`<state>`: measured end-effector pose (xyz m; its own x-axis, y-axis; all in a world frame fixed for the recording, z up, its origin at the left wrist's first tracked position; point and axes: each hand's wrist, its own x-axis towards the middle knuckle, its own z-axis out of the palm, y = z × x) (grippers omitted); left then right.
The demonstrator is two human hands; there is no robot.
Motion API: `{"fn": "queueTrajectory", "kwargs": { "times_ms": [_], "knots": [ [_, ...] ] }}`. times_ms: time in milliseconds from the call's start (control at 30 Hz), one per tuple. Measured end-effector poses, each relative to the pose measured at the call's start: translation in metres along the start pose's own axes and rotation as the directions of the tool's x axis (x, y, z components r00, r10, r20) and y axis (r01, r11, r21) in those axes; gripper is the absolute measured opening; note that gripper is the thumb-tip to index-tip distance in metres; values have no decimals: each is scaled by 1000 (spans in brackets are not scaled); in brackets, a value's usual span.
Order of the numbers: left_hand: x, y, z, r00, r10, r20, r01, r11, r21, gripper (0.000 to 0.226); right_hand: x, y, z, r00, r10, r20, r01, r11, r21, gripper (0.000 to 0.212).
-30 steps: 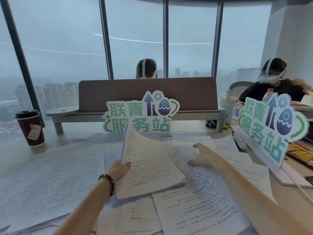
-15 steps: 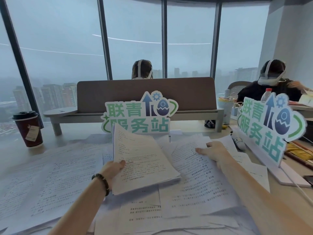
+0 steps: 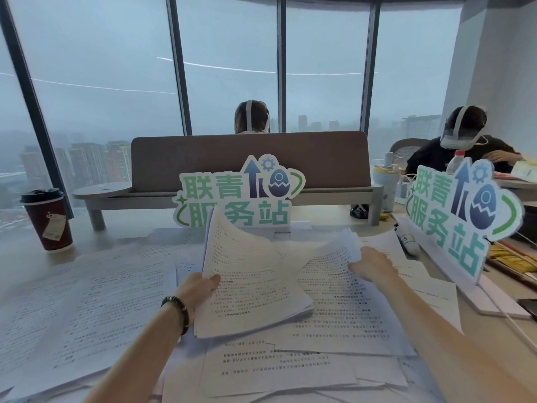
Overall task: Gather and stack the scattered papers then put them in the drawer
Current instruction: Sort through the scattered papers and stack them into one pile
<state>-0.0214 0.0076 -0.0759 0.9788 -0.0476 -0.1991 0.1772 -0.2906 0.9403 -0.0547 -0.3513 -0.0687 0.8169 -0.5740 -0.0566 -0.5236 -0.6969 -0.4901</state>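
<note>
Left hand (image 3: 197, 289) holds stack (image 3: 250, 283); right hand (image 3: 373, 264) lifts sheets (image 3: 334, 274).

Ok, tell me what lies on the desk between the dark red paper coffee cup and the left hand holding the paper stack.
In the head view, only loose white printed sheets cover the desk between the dark red cup and the left hand.

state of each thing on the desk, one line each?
left hand: grips held stack, thumb on top
held stack: lifted, far edge curling up
right hand: pinches a sheet's far edge
right sheet: far edge raised
loose papers: flat, scattered
coffee cup: upright, lidded
</note>
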Motion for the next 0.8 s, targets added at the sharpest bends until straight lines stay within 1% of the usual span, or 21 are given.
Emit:
{"fn": "queueTrajectory", "kwargs": {
  "times_ms": [100, 233, 367, 467, 533, 567, 600, 667, 733, 800],
  "knots": [
    [-2, 1, 0, 1000, -1, -1, 1, 1000, 16, 24, 13, 7, 0, 1000, -8, -3, 9, 994, 106, 38],
    [-3, 1, 0, 1000, 0, -9, 0, 1000, 17, 24, 10, 7, -2, 999, -19, -32, 24, 990, 142, 34],
    [-3, 2, 0, 1000, 4, -4, -4, 1000, 14, 23, -1, 1, -4, 994, -12, -111, 35, 978, 204, 44],
    [-4, 1, 1, 1000, 3, -2, -3, 1000, 8, 23, -5, 0, -7, 981, -67, -182, 113, 961, 253, 45],
    [-4, 2, 1, 1000, 3, -1, -3, 1000, 4, 23, -6, -1, -10, 984, -80, -160, 121, 957, 264, 32],
    [-4, 2, 1, 1000, 2, 1, -2, 1000, 2, 23, -6, -1, -11, 989, -85, -118, 114, 957, 266, 22],
    [-5, 2, 1, 1000, 0, 3, 0, 1000, -1, 23, -7, -2, -12, 994, -84, -75, 101, 960, 263, 17],
    [-6, 3, 1, 1000, -2, 5, 3, 1000, -23, 23, -10, -2, -12, 996, -81, -23, 84, 963, 255, 15],
    [-5, 3, -1, 1000, -14, 7, 14, 998, -64, 24, -9, -1, -10, 996, -84, -43, 92, 957, 275, 13],
    [-6, 4, -3, 999, -33, 24, 35, 991, -125, 24, -9, 1, -10, 994, -78, -81, 101, 939, 327, 16]
  ]
}}
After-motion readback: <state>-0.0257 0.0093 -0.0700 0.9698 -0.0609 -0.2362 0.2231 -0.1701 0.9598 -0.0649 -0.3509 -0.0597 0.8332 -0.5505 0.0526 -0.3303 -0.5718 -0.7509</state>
